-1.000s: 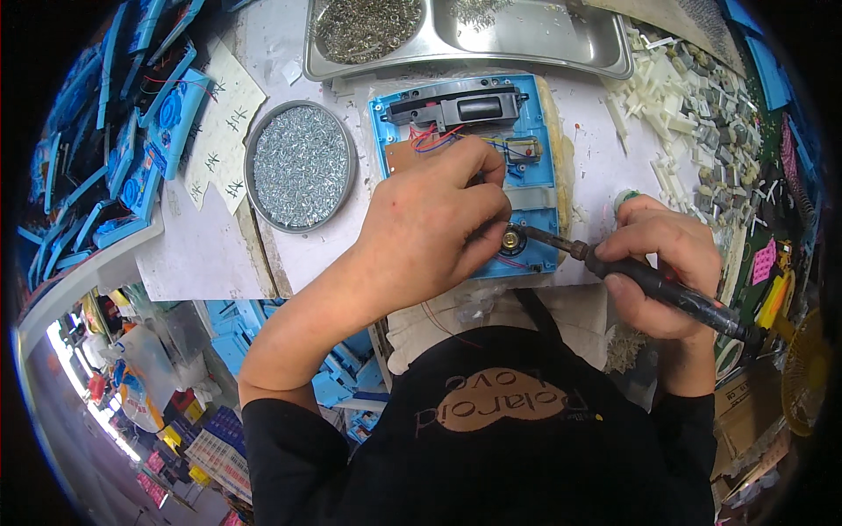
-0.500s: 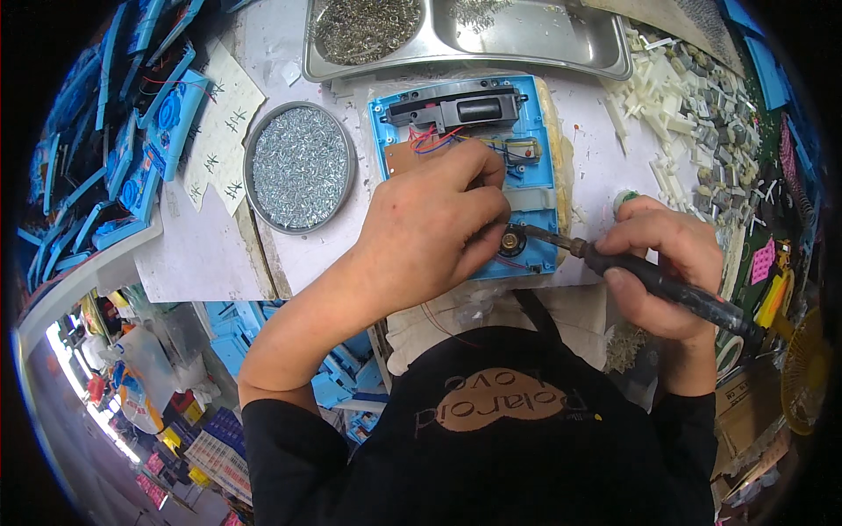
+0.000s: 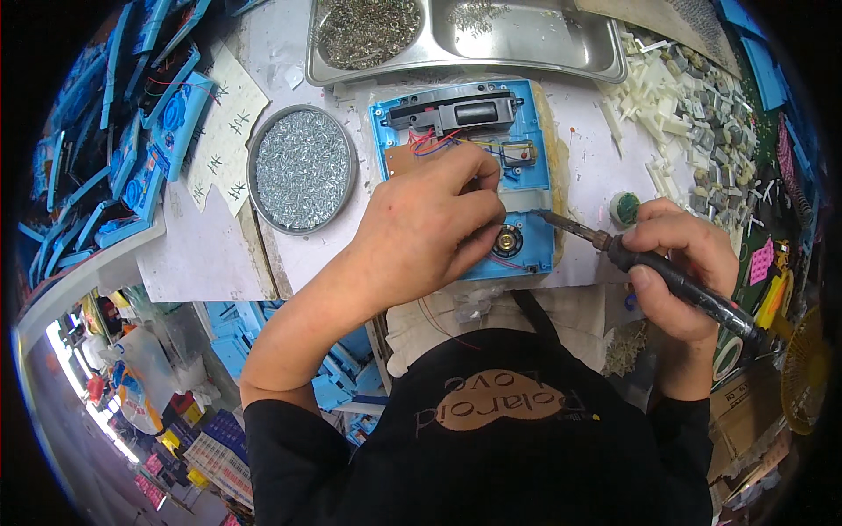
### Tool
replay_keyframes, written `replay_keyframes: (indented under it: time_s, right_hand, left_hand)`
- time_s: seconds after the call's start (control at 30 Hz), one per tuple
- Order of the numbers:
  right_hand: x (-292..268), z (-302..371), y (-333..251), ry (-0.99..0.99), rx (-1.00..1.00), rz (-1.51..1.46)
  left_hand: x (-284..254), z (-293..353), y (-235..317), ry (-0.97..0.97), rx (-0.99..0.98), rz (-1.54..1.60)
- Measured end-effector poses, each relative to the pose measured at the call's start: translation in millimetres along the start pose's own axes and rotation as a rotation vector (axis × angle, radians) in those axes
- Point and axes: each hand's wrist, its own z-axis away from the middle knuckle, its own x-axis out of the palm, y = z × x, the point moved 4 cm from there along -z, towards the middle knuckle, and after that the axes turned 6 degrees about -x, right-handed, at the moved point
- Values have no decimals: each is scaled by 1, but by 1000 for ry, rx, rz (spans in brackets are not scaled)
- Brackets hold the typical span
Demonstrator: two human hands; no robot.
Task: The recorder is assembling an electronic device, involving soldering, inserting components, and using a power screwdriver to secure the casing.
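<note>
My right hand point(image 3: 680, 267) grips the black handle of a soldering iron point(image 3: 671, 282). The metal tip points left, over the right edge of a light-blue plastic casing point(image 3: 529, 95). My left hand point(image 3: 434, 219) rests over the casing's lower left, fingers curled in a pinch; what they hold is hidden. Beside those fingertips sits a small round speaker point(image 3: 506, 241). Further up in the casing are a black plastic mechanism point(image 3: 456, 112), red and blue wires point(image 3: 430, 143) and a small motor-like part point(image 3: 517, 153). A thin red wire point(image 3: 438, 323) hangs below my left hand.
Left of the casing stands a round dish of small metal screws point(image 3: 301, 171). A steel tray point(image 3: 526, 61) with small metal parts lies behind. White and grey plastic pieces point(image 3: 671, 114) are heaped at right, near a small green round item point(image 3: 624, 208). Blue casings point(image 3: 171, 123) pile up at far left.
The soldering iron has moved right and slightly up, away from the speaker. My right hand has shifted right with it. My left hand has barely moved.
</note>
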Motion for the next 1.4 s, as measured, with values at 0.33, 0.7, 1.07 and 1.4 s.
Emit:
replay_keyframes:
  time_s: [0.33, 0.7, 1.07, 1.4]
  right_hand:
    - [-9, 5, 0, 13, -4, 13]
    - [-66, 70, -12, 463, 52, 131]
    - [-262, 190, -60, 1250, 182, 722]
    - [-281, 191, 67, 1194, 499, 331]
  left_hand:
    - [-8, 16, -7, 48, 89, -45]
    - [-6, 28, 10, 154, 214, -198]
    - [20, 41, 7, 255, 87, -5]
    - [8, 52, -4, 385, 122, -49]
